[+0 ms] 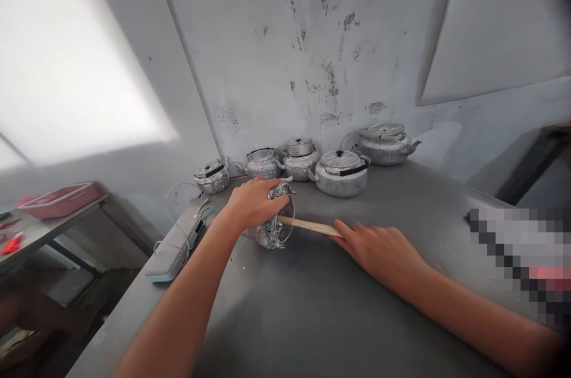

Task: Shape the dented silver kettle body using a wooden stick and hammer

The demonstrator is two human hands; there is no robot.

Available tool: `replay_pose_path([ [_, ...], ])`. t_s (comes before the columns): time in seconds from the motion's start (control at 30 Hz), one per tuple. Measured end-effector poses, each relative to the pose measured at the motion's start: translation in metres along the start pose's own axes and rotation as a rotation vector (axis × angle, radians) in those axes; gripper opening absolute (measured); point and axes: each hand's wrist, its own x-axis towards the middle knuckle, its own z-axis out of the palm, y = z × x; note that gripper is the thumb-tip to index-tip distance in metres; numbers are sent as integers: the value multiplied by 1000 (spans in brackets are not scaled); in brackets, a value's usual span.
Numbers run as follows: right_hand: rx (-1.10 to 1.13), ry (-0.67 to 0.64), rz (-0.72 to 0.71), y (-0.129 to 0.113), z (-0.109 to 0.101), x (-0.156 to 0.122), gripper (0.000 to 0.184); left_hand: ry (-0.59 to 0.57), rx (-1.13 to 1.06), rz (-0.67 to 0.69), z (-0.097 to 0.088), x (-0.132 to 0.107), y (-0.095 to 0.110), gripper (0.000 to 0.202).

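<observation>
Bare forearms (178, 301) come up from the near left and near right of my view, over the grey table (285, 312). On the right, my right hand (379, 253) is closed around the near end of a pale wooden stick (314, 226); its far fingers are partly hidden. That stick slants left, its other end at the mouth of a silvery vessel (256, 235) lying tilted near the middle, mouth toward the right. Green-and-white patterned cloth (272, 234) is bunched around the rim. My left hand (254, 202) is half curled over the top, gripping cloth and vessel together, thumb toward the mouth.

Left of that, I see a flat pale box (173, 253) with a white cable (167, 205) looping over it. Pixelation covers the right edge, so I cannot tell what lies there.

Farther off stand a large lidded kettle (342, 182), a small lidded pot (212, 182) to the left, two more kettles (301, 165) between them, and another kettle (387, 149) at far right. At far left, a pink basket (62, 202) sits on a side bench (57, 224). Behind everything rises a stained wall (250, 39).
</observation>
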Motion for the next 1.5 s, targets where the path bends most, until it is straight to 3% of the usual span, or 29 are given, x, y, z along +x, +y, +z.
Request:
replay_pose_path([
  [0.13, -24, 37, -91, 2, 1, 0, 41, -3, -25, -30, -1, -1, 1, 63],
  [0.3, -13, 80, -161, 2, -2, 0, 30, 24, -63, -5, 4, -1, -3, 76],
  [0.6, 68, -60, -55, -3, -18, 2, 38, -15, -78, 29, -2, -2, -11, 55],
  [0.87, 61, -64, 26, -8, -43, 16, 50, -26, -97, 46, -4, -4, -7, 50],
  [1.1, 108, -116, 103, -10, -31, 16, 57, -42, -85, 87, -4, -3, -6, 47],
  [1.5, 97, -110, 48, -12, -19, 21, 57, -29, -73, 121, -2, -2, -6, 47],
])
